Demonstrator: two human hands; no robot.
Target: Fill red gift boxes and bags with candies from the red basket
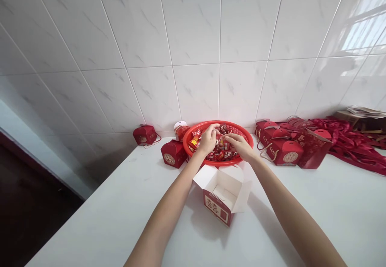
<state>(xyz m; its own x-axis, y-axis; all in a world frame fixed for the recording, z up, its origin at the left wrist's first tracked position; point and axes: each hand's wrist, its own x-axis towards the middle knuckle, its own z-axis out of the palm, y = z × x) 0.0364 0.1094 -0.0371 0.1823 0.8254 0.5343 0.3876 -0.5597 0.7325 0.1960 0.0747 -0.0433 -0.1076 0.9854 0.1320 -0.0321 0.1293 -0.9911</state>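
Observation:
A red plastic basket [221, 163] of wrapped candies [220, 153] stands near the tiled wall. Over its left part is my left hand [208, 139], with fingers curled together; anything between them is too small to make out. My right hand [239, 144] reaches over the basket's right side, its fingers bent towards the candies and their tips close together; what they hold, if anything, cannot be made out. In front of the basket, between my forearms, an open red and white box [217, 206] stands with its flaps spread and its inside bare.
Closed red boxes [174, 154] stand left of the basket, one [145, 135] near the table's left edge. More red boxes [285, 151], a red bag [315, 148] and dark red ribbons [356, 146] lie to the right. The white table [126, 202] meets the tiled wall [196, 86].

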